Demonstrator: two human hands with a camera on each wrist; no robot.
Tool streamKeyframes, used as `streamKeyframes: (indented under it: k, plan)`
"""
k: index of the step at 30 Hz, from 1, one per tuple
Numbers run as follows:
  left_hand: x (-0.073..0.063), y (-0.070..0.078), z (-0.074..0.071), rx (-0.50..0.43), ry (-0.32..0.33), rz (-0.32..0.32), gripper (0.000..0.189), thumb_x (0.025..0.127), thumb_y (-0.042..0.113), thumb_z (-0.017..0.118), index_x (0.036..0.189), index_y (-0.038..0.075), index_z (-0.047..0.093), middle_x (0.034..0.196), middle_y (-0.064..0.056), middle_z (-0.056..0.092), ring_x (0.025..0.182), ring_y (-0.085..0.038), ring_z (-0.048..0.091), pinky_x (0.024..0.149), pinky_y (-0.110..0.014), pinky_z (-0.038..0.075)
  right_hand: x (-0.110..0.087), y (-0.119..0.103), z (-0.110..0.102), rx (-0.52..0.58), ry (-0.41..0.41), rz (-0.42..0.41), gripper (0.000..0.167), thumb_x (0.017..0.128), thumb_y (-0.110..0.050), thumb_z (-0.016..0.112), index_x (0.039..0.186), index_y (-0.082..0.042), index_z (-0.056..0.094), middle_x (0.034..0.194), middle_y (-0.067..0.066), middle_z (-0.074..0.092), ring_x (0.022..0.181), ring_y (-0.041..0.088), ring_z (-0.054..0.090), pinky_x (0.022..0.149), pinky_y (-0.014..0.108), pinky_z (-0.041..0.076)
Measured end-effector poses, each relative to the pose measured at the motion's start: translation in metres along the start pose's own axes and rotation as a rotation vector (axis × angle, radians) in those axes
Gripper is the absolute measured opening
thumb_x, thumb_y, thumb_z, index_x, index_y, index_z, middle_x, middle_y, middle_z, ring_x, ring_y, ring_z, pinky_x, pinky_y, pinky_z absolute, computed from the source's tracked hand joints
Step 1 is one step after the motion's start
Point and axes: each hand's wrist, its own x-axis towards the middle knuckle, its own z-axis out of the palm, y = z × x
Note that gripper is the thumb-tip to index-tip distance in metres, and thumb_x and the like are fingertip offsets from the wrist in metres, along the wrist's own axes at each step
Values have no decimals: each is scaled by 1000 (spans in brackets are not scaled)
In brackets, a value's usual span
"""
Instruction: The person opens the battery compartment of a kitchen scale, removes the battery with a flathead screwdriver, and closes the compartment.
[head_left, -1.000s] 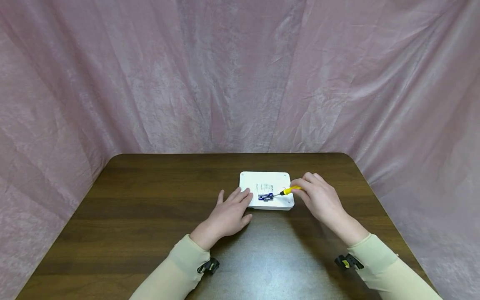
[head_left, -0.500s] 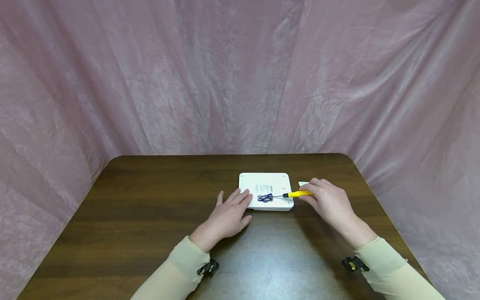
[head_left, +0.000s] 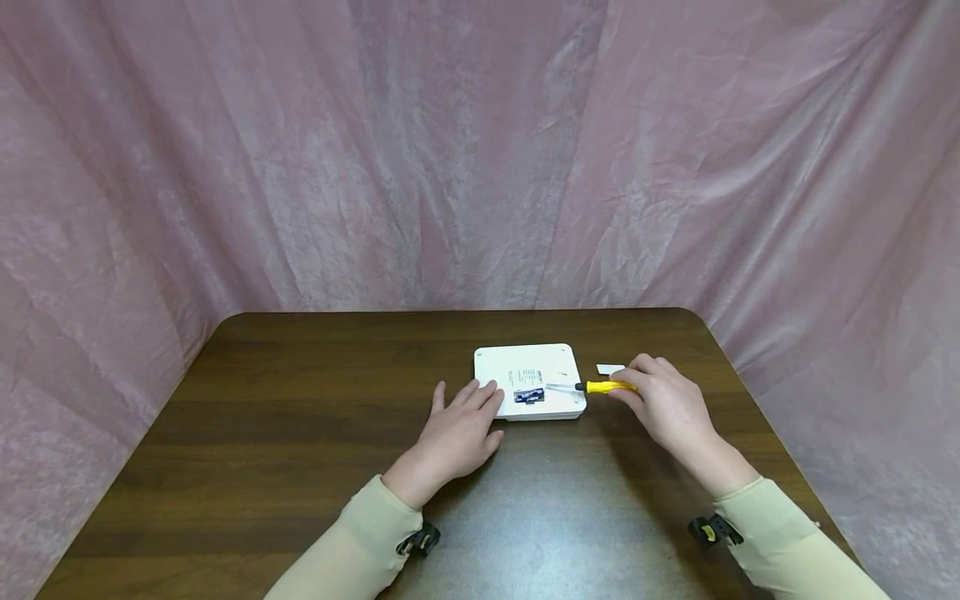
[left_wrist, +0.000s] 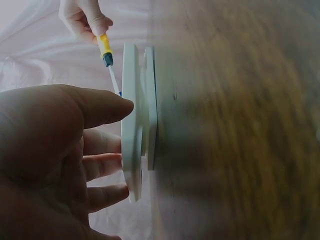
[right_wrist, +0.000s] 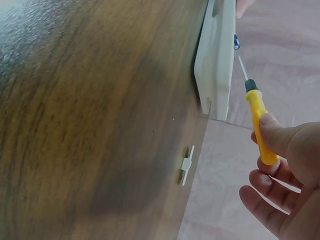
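Observation:
A flat white device lies face down on the table, a printed label on its back. Blue batteries show in its small open compartment; in the right wrist view one battery end sticks up above the back surface. My left hand rests its straight fingers on the device's left side, thumb near the front edge. Between thumb and fingers, my right hand grips a screwdriver by its yellow handle. The screwdriver's thin metal shaft points left over the device, its tip a little right of the batteries.
A small white battery cover lies on the dark wooden table, just right of the device and close to my right hand. Behind the table's far edge hangs a pink curtain. A dark wrist camera sits on the left sleeve.
My right hand has drawn the screwdriver rightward, its tip moving off the batteries. They lie less skewed now. The device has shifted slightly left, and the cover has come into view.

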Motion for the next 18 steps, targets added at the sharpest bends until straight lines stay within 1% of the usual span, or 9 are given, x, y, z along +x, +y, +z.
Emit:
streamKeyframes:
  k: [2, 8, 14, 18]
  plan:
    - [0, 0, 0, 7, 11, 0, 64, 111, 41, 68, 168, 15, 50, 175, -5, 43, 163, -31, 35, 126, -77, 16, -1, 1, 0, -2, 13, 9, 19, 87, -14, 95, 102, -11, 84, 97, 1, 68, 86, 25, 61, 62, 45, 53]
    - [0, 0, 1, 15, 24, -8, 63, 111, 40, 68, 167, 16, 52, 173, -5, 45, 162, -31, 37, 126, -77, 16, -3, 2, 1, -13, 32, 75, 16, 91, -15, 92, 102, -8, 82, 93, 2, 65, 84, 27, 62, 59, 48, 52]
    - [0, 0, 0, 7, 20, -11, 63, 111, 40, 68, 167, 16, 52, 173, -4, 45, 162, -31, 36, 126, -77, 16, -4, 6, 3, -38, 66, 131, 17, 93, -15, 91, 100, -5, 80, 87, 4, 61, 80, 31, 61, 54, 49, 50]
    - [0, 0, 0, 4, 16, -12, 63, 111, 40, 68, 167, 16, 52, 174, -4, 44, 162, -31, 36, 126, -77, 16, -5, 9, 5, -51, 75, 173, 15, 94, -14, 89, 101, -5, 80, 86, 6, 60, 82, 34, 63, 55, 54, 51]
